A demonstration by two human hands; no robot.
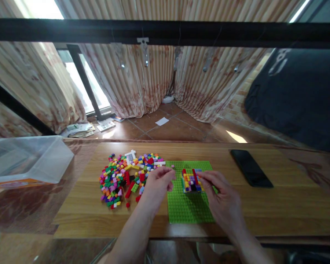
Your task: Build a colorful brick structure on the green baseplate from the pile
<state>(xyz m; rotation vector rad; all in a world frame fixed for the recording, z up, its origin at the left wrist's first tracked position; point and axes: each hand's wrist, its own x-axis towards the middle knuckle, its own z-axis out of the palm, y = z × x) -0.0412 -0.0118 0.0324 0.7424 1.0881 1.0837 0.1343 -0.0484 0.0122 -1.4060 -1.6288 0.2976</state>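
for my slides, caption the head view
Right hand at a brick build on a green baseplate, left hand near loose bricks.

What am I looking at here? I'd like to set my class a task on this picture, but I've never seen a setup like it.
There is no machine here, just a person's two bare hands. The single picture comes from a camera worn on the person's head, looking forward and down.

On the wooden table lies a heap of loose, colorful bricks to the left, a green baseplate near the middle and a dark phone to the right. A small brick build sits on the baseplate.

The right hand has its fingertips at the build's right side, though whether they grip a brick is unclear. The left hand is curled near the baseplate's left edge; whether it holds anything is hidden.
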